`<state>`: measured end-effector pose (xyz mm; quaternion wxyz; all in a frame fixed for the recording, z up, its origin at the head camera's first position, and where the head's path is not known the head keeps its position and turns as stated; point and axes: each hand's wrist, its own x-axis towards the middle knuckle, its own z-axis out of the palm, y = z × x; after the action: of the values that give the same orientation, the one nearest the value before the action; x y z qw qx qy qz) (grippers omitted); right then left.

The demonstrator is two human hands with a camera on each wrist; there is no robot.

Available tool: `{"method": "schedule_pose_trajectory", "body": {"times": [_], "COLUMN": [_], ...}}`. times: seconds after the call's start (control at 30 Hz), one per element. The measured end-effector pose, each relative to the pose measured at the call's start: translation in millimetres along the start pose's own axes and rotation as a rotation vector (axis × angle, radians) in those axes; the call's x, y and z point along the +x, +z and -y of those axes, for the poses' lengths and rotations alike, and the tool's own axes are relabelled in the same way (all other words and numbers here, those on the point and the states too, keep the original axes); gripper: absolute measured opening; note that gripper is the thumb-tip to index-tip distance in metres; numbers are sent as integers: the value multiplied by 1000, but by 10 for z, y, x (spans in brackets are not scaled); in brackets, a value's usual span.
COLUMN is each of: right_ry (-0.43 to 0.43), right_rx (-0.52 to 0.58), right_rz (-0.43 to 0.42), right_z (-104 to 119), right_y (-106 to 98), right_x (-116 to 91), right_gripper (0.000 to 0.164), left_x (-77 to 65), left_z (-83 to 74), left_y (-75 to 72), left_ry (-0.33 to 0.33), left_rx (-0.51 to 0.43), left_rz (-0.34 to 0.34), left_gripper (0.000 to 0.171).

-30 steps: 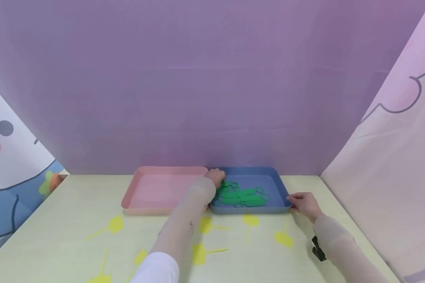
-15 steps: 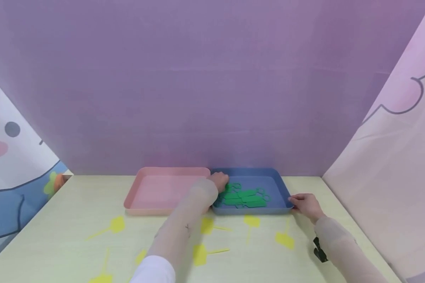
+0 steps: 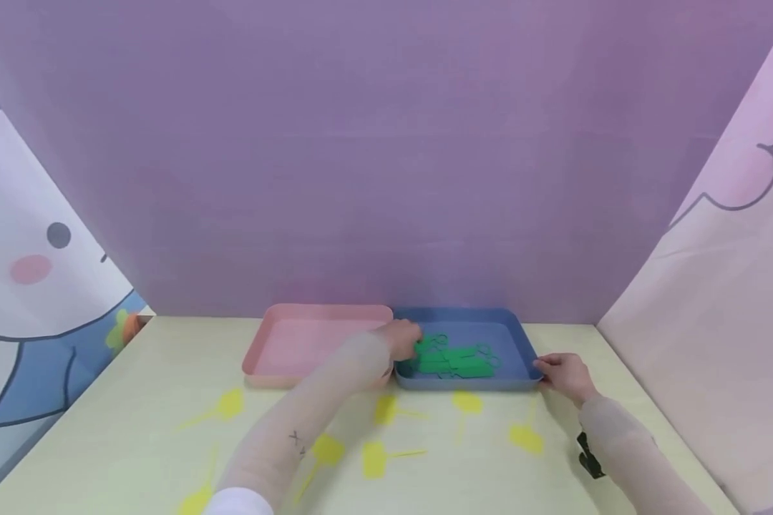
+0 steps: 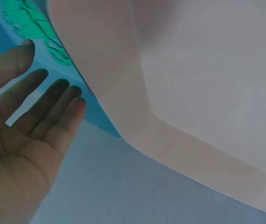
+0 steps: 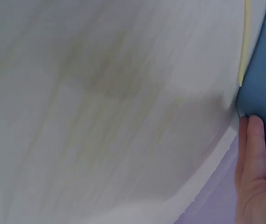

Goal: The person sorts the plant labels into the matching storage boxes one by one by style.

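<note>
- Left hand (image 3: 401,340): I see it at the seam between the two trays, over the left rim of the blue tray (image 3: 464,385). In the left wrist view the fingers are loosely extended and the thumb stands apart from them; I record it as spread. I cannot tell whether the fingertips touch the rim.
- Right hand (image 3: 567,375): I read it as pinching the blue tray's right rim near the front corner, thumb on the rim. In the right wrist view, fingers lie against the outer wall; part of this hand is cut off at the frame edge.
- Blue tray position: far side of the table (image 3: 135,443), right-hand one of the pair, both hands at its sides.
- Green pieces (image 3: 456,362): a flat, overlapping cluster inside the blue tray, toward its left and front. Several end in rings. Overlap keeps me from counting them.
- Pink tray (image 3: 315,325): just beside the blue one, on its left, side along side. The left forearm crosses its front right corner.
- Yellow pieces (image 3: 373,459): seven in the head view, scattered on the table in front of the trays, each a broad head with a thin stem pointing its own way.
- Black item (image 3: 590,455): beside the right forearm, too small for me to identify.
- Surroundings: purple backdrop (image 3: 386,179) behind the trays, cartoon-printed cloth (image 3: 13,214) on the left, pale pink cloth (image 3: 734,322) on the right.
</note>
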<state>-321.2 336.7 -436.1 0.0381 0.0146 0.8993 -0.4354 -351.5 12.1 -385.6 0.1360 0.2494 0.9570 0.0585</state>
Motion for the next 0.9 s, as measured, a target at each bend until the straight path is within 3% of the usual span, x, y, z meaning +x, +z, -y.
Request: {"method": "schedule_pose_trajectory", "body": {"times": [0.23, 0.33, 0.4, 0.63, 0.73, 0.9], "right_ry": [-84, -102, -104, -87, -114, -241], "right_rx": [-245, -308, -323, -348, -363, -346], "right_rz": [-35, -52, -61, -82, -134, -219], "right_z": [42, 60, 63, 55, 63, 209], "right_y": [-6, 8, 23, 54, 49, 103], "right_x": [75, 101, 114, 118, 103, 37], "right_gripper": [30, 30, 30, 37, 39, 38], "left_x": [-295, -447, -541, -858, -1003, -1265], "left_z": [71, 77, 85, 140, 154, 238], "left_y": [4, 0, 22, 197, 263, 325], "left_ry": [92, 62, 67, 192, 182, 152], "left_rx": [-92, -182, -209, -176, -173, -173], "left_rz": [-76, -74, -84, -170, -180, -220], "left_gripper": [36, 38, 38, 32, 32, 32]}}
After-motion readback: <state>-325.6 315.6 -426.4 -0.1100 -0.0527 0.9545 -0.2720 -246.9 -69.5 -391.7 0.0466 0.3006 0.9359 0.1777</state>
